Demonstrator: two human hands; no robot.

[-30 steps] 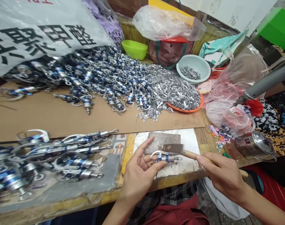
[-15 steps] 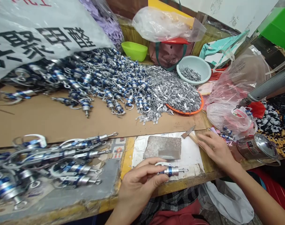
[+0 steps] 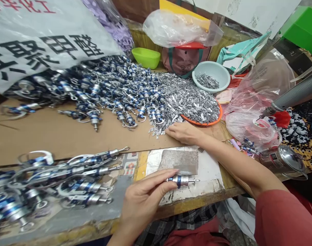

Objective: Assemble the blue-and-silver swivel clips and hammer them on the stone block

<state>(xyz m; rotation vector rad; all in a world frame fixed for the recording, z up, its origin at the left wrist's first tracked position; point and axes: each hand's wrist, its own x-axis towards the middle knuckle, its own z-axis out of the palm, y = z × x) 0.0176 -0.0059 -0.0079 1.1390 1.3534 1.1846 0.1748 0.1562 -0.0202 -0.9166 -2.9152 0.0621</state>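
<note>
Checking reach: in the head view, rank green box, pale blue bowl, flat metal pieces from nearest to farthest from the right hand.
From the right hand:
1. Flat metal pieces: right at the hand.
2. Pale blue bowl: behind, slightly right.
3. Green box: far upper right.

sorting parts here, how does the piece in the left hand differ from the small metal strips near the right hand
The held piece is a blue-and-silver cylinder; the strips are flat and plain silver. The held piece is larger than any single strip. The held piece is pinched in the left hand; the strips lie heaped. Both look shiny.
</note>
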